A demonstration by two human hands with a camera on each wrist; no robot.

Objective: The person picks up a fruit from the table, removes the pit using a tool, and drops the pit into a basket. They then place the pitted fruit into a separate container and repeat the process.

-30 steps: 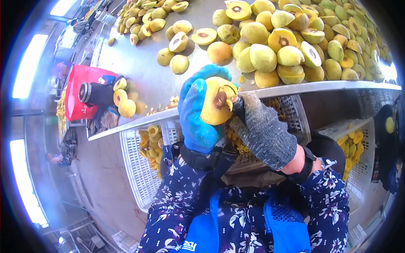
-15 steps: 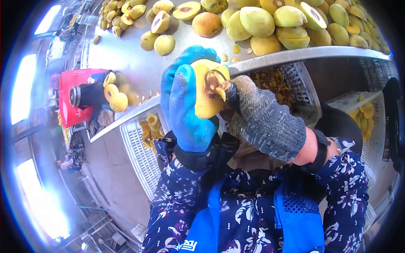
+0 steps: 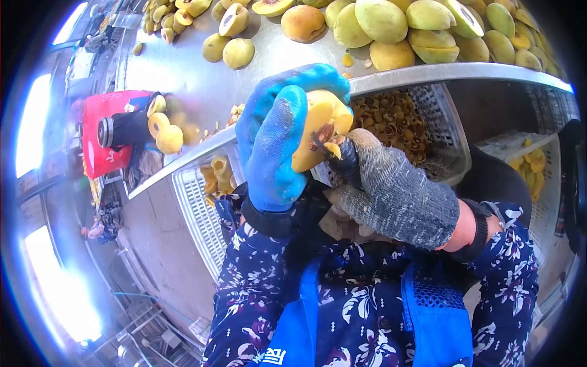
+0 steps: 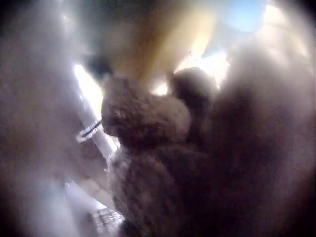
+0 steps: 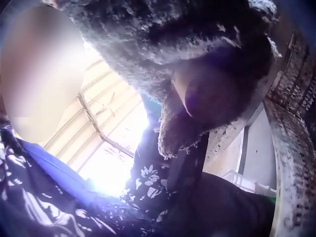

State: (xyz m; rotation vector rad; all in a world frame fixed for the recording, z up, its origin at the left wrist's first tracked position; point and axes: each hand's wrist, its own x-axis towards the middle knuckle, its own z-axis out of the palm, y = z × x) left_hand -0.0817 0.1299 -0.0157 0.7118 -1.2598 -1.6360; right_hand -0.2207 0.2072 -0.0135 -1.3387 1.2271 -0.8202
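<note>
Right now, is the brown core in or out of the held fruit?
In, at least partly: the brown core shows within the yellow fruit. Whether loosened, I cannot tell.

The metal table (image 3: 183, 64) extends beyond the left grip (image 3: 272, 144). Directly on it: piled fruit (image 3: 382, 21) ahead-right, fruit pieces (image 3: 169, 139) to the left.

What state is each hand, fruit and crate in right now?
Held fruit: cut, brown centre showing
Left hand: gripping held fruit
Right hand: gripping a dark object
Fruit pile: heaped, some fruits cut
Left crate: holding yellow pieces
Middle crate: holding brownish-yellow scraps
Right crate: holding more yellow pieces
</note>
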